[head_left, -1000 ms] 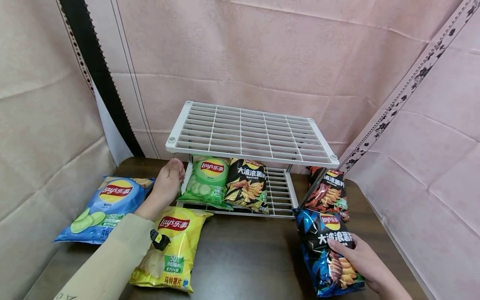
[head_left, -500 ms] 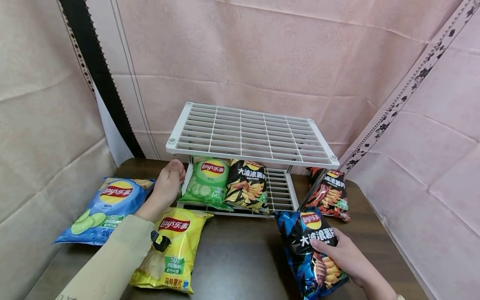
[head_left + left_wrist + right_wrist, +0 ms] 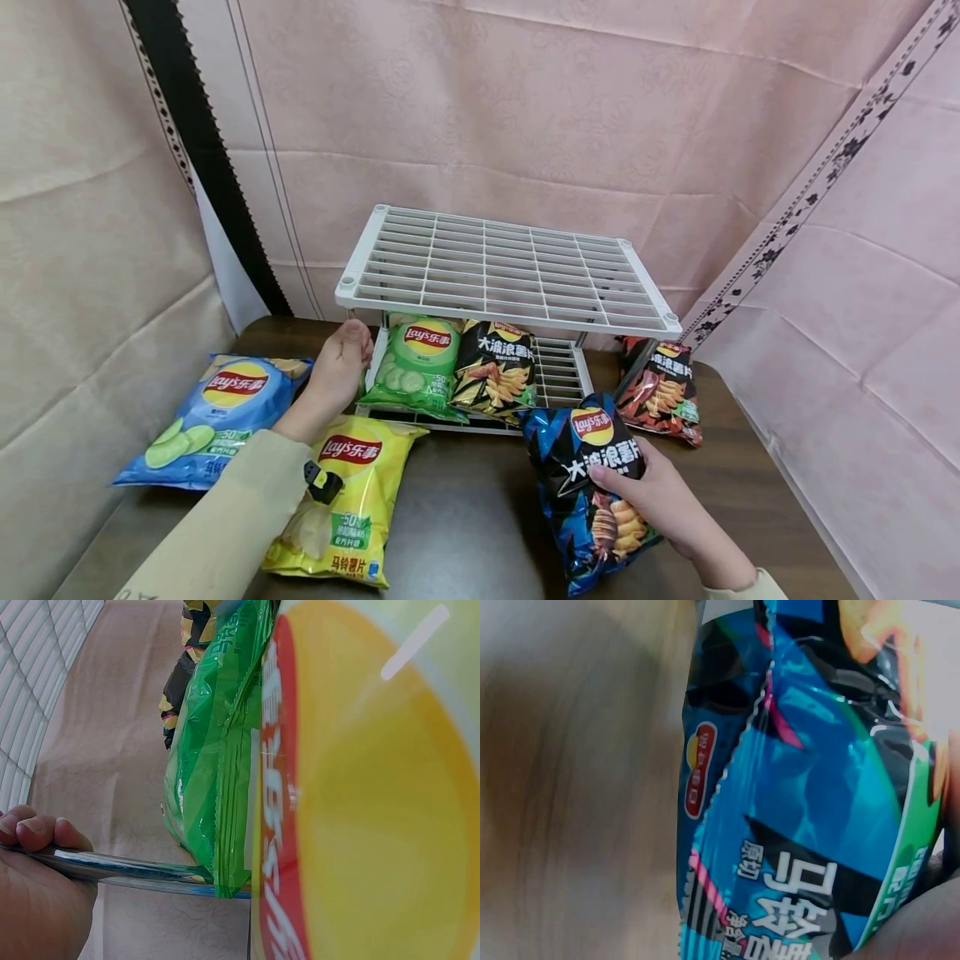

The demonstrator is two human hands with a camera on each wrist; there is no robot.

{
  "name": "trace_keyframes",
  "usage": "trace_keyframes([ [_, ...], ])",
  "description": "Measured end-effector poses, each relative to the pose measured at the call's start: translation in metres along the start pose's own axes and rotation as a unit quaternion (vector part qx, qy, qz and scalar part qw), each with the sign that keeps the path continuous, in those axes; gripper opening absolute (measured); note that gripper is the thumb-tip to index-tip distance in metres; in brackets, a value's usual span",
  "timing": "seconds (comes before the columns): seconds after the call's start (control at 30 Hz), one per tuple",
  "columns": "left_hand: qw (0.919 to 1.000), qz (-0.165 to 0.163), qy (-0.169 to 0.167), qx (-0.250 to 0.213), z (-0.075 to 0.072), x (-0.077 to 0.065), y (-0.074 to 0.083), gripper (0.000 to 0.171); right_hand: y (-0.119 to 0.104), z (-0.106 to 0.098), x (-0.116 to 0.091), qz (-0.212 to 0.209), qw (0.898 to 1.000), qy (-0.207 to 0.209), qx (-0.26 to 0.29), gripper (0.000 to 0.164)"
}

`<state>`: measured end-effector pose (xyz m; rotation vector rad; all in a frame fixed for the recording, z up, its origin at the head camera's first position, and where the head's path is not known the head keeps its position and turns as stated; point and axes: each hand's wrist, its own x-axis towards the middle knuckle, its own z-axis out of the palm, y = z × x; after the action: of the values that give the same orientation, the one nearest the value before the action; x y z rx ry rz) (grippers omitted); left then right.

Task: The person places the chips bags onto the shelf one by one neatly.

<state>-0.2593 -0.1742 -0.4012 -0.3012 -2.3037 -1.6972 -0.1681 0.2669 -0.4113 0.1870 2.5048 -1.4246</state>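
My left hand (image 3: 341, 367) grips the front left metal post (image 3: 135, 868) of a white two-tier wire rack (image 3: 495, 262); the left wrist view shows the fingers curled round it. In my right hand (image 3: 663, 496) is a blue and black bag of chips (image 3: 588, 492), thumb on its front, fingers hidden behind. Its top end overlaps the lower shelf's front edge in the head view. On that lower shelf a green chip bag (image 3: 420, 367) leans at the left, with a black and gold chip bag (image 3: 495, 367) beside it. Bare grid shows right of them.
A light blue chip bag (image 3: 217, 421) lies left of the rack, and a yellow chip bag (image 3: 345, 500) lies in front, under the left forearm. Beyond the right post is a red and black chip bag (image 3: 662, 392). Pink cloth (image 3: 525, 108) walls the dark table (image 3: 457, 517).
My right hand has carried the blue and black chip bag leftward and slightly up, from in front of the red bag to the rack's front right. The left hand stays on the post.
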Motion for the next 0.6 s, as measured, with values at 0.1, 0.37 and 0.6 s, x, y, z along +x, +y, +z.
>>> trace_keyframes([
  [0.1, 1.0000, -0.004, 0.004, 0.006, 0.001, 0.001, -0.005, 0.050, -0.007, 0.002, 0.001, -0.011, 1.000, 0.003, -0.001, 0.081],
  [0.37, 0.9999, -0.010, 0.007, 0.010, 0.002, 0.000, -0.003, 0.055, -0.029, 0.010, 0.014, -0.053, 0.997, 0.043, -0.020, 0.084],
  [0.6, 0.9999, -0.009, 0.005, 0.005, 0.002, 0.001, -0.002, 0.052, -0.055, 0.015, 0.033, -0.090, 0.992, 0.077, -0.054, 0.091],
])
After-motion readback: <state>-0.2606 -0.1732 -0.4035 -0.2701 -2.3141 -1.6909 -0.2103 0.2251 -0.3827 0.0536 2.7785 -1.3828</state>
